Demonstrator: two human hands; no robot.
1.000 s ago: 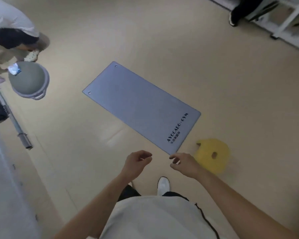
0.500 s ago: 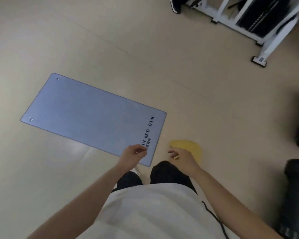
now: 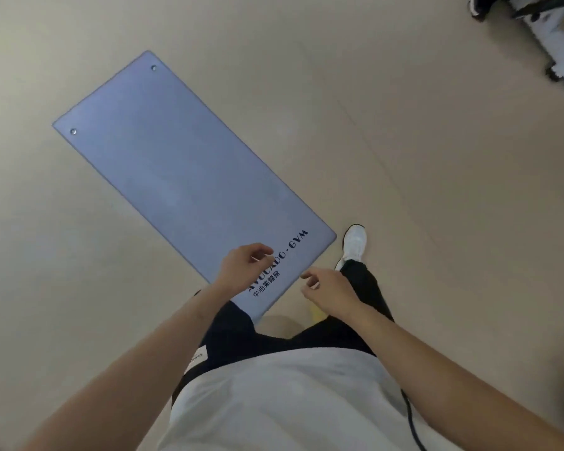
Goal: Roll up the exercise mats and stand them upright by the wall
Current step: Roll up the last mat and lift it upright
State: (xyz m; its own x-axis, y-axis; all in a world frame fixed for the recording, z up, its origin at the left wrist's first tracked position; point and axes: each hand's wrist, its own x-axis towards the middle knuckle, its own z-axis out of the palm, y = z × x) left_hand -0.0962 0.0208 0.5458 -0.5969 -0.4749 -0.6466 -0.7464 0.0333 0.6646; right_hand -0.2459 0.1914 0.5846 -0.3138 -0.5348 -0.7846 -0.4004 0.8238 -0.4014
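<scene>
Beige floor (image 3: 437, 164) — grey mat (image 3: 176, 164) flat, hands (image 3: 246, 266) (image 3: 328, 289) loose, empty.

The person has walked up to the flat blue-grey foam exercise mat (image 3: 183, 164), whose printed short end now lies at their feet. The left grip (image 3: 241, 266), loosely curled, was short of the mat's edge a second ago and is now over the lettering. The right grip (image 3: 331, 289) now hangs beside the near corner. A white trainer (image 3: 355, 242) has stepped out beside that corner. The yellow foam block (image 3: 316, 313) is now almost hidden behind the right wrist.
</scene>
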